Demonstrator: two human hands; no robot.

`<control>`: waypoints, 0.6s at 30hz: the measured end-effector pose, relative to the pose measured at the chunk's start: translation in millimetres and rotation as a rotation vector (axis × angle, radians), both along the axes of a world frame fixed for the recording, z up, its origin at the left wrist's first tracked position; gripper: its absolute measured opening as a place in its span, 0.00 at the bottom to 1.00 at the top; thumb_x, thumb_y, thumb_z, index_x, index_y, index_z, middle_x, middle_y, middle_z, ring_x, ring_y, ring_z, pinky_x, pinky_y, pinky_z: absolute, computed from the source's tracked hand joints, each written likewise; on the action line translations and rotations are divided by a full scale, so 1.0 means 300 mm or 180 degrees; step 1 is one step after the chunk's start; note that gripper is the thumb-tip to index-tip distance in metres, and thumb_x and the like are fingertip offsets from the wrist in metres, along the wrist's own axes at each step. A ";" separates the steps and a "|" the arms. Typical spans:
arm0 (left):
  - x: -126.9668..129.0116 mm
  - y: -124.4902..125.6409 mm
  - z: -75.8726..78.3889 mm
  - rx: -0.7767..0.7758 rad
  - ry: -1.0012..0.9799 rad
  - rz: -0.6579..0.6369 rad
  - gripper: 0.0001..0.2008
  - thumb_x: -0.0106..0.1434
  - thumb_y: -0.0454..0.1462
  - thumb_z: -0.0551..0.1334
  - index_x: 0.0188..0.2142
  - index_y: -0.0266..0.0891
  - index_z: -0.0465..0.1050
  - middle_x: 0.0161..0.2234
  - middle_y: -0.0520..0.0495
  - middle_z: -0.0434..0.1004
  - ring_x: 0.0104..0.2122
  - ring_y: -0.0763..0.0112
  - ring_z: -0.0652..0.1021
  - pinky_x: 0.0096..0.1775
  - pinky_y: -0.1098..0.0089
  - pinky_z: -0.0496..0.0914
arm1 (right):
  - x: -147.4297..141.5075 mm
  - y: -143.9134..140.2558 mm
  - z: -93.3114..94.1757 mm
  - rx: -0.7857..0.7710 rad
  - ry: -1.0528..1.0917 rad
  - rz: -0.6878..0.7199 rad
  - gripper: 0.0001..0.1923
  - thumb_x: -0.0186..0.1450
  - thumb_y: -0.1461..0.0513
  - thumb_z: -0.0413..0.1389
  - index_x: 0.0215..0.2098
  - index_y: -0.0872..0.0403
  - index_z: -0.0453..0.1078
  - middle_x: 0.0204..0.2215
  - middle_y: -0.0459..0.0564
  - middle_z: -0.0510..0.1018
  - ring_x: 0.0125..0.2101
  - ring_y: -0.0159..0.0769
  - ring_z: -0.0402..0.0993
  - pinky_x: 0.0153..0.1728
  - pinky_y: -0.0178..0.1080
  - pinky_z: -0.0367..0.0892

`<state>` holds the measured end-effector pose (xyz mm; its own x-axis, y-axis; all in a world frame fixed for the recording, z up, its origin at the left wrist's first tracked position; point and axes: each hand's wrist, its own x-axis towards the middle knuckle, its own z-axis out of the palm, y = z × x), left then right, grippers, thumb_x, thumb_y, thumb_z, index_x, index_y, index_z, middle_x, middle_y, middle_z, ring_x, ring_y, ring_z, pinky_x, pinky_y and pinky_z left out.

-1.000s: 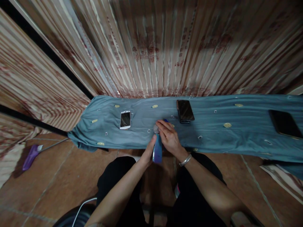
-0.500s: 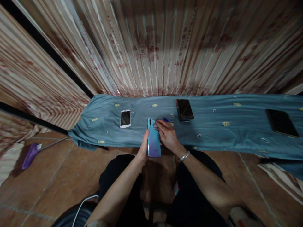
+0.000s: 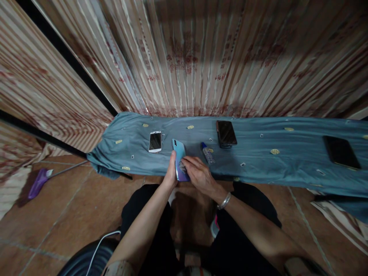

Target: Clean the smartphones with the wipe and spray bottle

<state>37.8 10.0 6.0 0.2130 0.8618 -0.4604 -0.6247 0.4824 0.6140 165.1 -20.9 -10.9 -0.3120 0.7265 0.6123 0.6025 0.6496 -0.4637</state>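
Over the cloth [image 3: 258, 168] — both hands grip blue phone [image 3: 178, 153].

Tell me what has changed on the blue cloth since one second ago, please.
The blue-purple phone was turned from edge-on to back-up, held by the left hand. The right hand slid from its top end to its middle. A small bottle now shows. The white phone and dark phone stayed.

White phone [image 3: 155, 141] and small bottle [image 3: 207, 153] flank bare cloth [image 3: 258, 168].
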 end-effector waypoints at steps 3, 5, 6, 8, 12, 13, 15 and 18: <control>0.017 -0.006 -0.013 0.0125 -0.0007 -0.0019 0.23 0.61 0.52 0.61 0.39 0.32 0.78 0.36 0.42 0.82 0.46 0.58 0.80 0.49 0.63 0.72 | 0.012 0.018 0.009 -0.0041 0.0074 -0.0074 0.19 0.71 0.65 0.44 0.54 0.54 0.72 0.49 0.56 0.78 0.49 0.41 0.74 0.53 0.47 0.71; 0.041 -0.014 -0.021 0.0195 0.0043 0.0019 0.21 0.63 0.49 0.60 0.40 0.32 0.78 0.39 0.42 0.82 0.49 0.59 0.78 0.53 0.64 0.69 | 0.025 0.042 0.016 -0.0070 0.0165 -0.0221 0.18 0.71 0.64 0.45 0.52 0.53 0.73 0.49 0.55 0.79 0.49 0.42 0.74 0.53 0.47 0.70; 0.054 -0.019 -0.024 0.0239 0.0075 0.0050 0.19 0.64 0.47 0.59 0.41 0.32 0.78 0.41 0.42 0.82 0.51 0.60 0.77 0.55 0.64 0.67 | 0.031 0.055 0.020 -0.0097 0.0217 -0.0309 0.18 0.71 0.64 0.45 0.53 0.53 0.73 0.49 0.55 0.79 0.50 0.42 0.74 0.54 0.47 0.70; 0.080 -0.027 -0.029 0.0315 0.0135 0.0095 0.17 0.65 0.45 0.59 0.41 0.33 0.78 0.43 0.43 0.82 0.54 0.62 0.75 0.59 0.65 0.63 | 0.040 0.075 0.030 -0.0157 0.0347 -0.0465 0.18 0.70 0.64 0.46 0.54 0.53 0.71 0.49 0.55 0.79 0.50 0.42 0.75 0.55 0.48 0.69; 0.101 -0.029 -0.021 0.0317 0.0056 0.0230 0.15 0.66 0.43 0.58 0.42 0.34 0.77 0.43 0.44 0.82 0.55 0.64 0.74 0.60 0.66 0.62 | 0.029 0.078 0.053 -0.0217 0.0523 -0.0494 0.16 0.70 0.64 0.47 0.51 0.53 0.72 0.49 0.55 0.79 0.51 0.40 0.74 0.56 0.46 0.68; 0.099 -0.026 -0.016 0.0300 -0.0005 0.0274 0.16 0.66 0.44 0.57 0.41 0.34 0.77 0.43 0.44 0.81 0.55 0.65 0.74 0.59 0.67 0.63 | 0.022 0.070 0.058 -0.0222 0.0540 -0.0425 0.15 0.70 0.64 0.48 0.50 0.53 0.73 0.49 0.54 0.79 0.51 0.40 0.74 0.56 0.46 0.67; 0.088 -0.019 -0.002 0.0257 -0.0121 0.0344 0.17 0.66 0.46 0.56 0.38 0.34 0.76 0.40 0.45 0.81 0.53 0.64 0.75 0.57 0.67 0.66 | 0.003 0.046 0.071 -0.0232 0.0584 -0.0243 0.14 0.70 0.63 0.48 0.48 0.52 0.74 0.48 0.54 0.80 0.50 0.39 0.75 0.56 0.45 0.68; 0.064 -0.009 0.016 0.0043 -0.0184 0.0283 0.22 0.66 0.51 0.53 0.27 0.37 0.73 0.34 0.44 0.80 0.49 0.61 0.78 0.52 0.66 0.71 | -0.019 -0.002 0.090 -0.0275 0.0678 0.0013 0.13 0.70 0.63 0.50 0.46 0.52 0.74 0.46 0.53 0.80 0.48 0.38 0.76 0.53 0.44 0.70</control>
<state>56.9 7.2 10.8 0.1612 0.8845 -0.4379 -0.6992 0.4154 0.5818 159.3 -21.7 16.2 -0.1854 0.7781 0.6001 0.4825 0.6041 -0.6342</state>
